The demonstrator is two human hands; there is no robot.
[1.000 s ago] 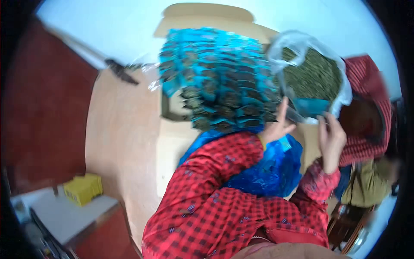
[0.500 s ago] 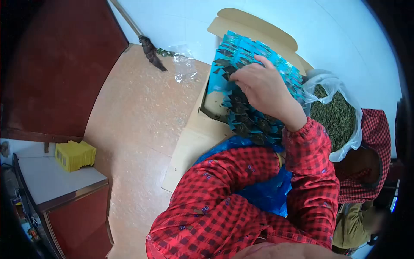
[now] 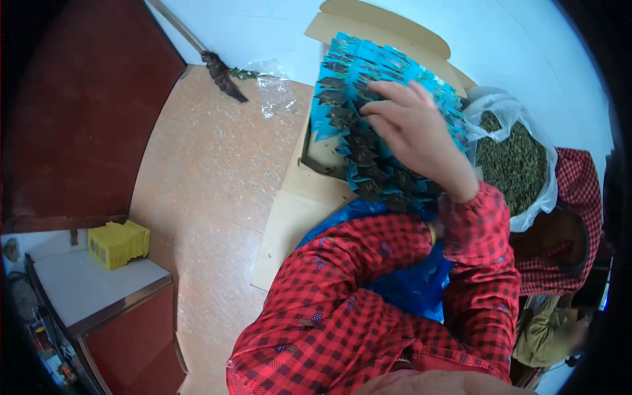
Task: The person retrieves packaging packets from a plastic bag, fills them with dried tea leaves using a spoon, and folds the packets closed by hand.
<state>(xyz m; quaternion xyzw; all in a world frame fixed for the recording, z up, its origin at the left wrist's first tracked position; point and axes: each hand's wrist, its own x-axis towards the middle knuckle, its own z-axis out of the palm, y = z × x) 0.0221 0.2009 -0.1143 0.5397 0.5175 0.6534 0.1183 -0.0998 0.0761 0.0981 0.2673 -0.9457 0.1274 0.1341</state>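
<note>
My right hand (image 3: 411, 128) is over rows of blue pouches (image 3: 375, 62) that stand packed in a cardboard box (image 3: 322, 151). Its fingers are spread, with the tips at the open tops of the pouches and nothing visible between them. Dark dried leaves (image 3: 362, 155) stick up from the nearer pouch mouths. My left forearm, in a red checked sleeve (image 3: 375, 243), reaches across toward the near side of the box. The left hand itself is hidden past the cuff. Under the arms lies a blue plastic bag (image 3: 421, 286).
Right of the box stands a clear bag of dried leaves (image 3: 513, 164), beside a red checked cloth (image 3: 579, 178). A yellow stack (image 3: 118, 243) rests on a cabinet (image 3: 99, 276). A broom (image 3: 224, 76) leans at the wall by clear plastic (image 3: 275, 92). Part of another person (image 3: 546, 336) shows lower right.
My right hand has moved slightly right across the pouches, and its fingers have gone from drawn together at the leaves to spread. The whole view has shifted a little.
</note>
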